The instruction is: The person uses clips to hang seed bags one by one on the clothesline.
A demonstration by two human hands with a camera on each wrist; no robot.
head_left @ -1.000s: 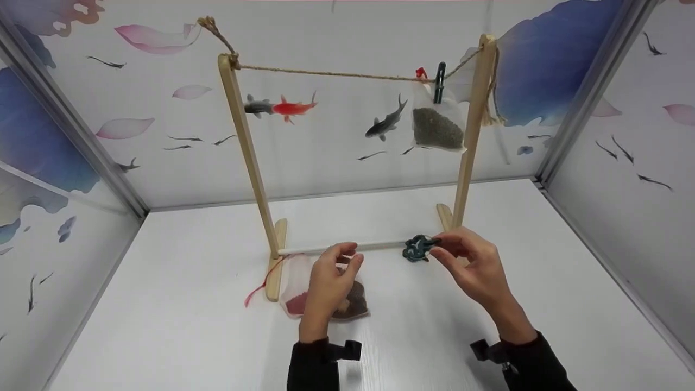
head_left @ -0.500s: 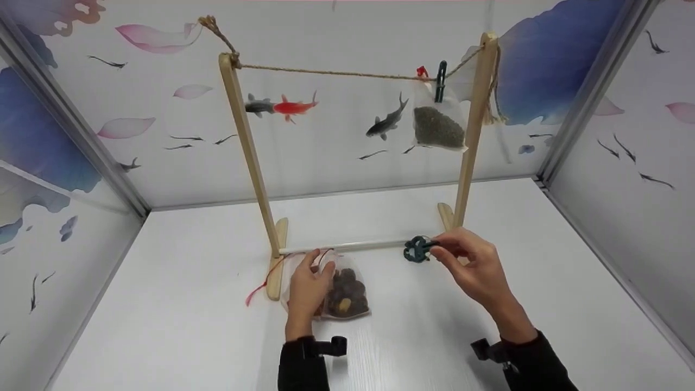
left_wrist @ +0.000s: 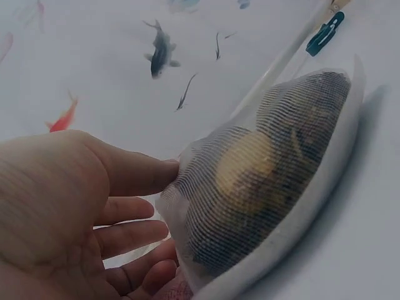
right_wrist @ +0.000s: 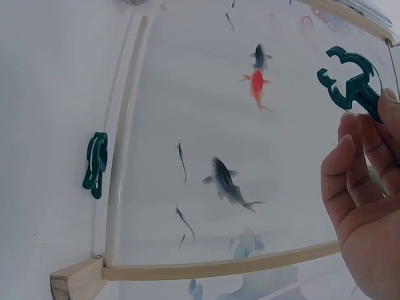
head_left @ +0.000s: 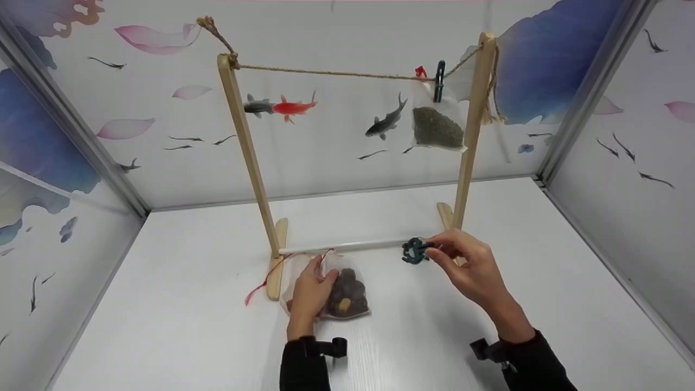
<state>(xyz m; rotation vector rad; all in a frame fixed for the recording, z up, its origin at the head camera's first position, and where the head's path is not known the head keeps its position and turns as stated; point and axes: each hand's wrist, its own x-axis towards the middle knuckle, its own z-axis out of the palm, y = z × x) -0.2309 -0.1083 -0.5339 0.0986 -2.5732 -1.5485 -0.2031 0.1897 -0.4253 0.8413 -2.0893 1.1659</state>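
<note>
A see-through mesh bag [head_left: 347, 296] of dark round pieces and one yellowish piece lies on the table. My left hand [head_left: 310, 290] holds its left side, the thumb on the mesh in the left wrist view and the other fingers partly behind the bag. Beneath that hand, a second bag [head_left: 290, 270] with a red cord is mostly covered. My right hand [head_left: 466, 263] pinches the handles of a dark green clip [right_wrist: 353, 81], whose jaws stand apart, raised off the table. Another green clip [right_wrist: 95, 164] lies beside the white rod.
A wooden frame [head_left: 247, 146] carries a twine line [head_left: 326, 72] between two posts. On the line's right part hangs a third bag [head_left: 438, 127], clipped by a green clip [head_left: 439, 81]. The white rod [head_left: 374, 245] joins the posts low down. Printed walls enclose the table.
My left hand has moved left and settled on the mesh bag, uncovering the dark pieces. My right hand stays nearly in place with its clip.
</note>
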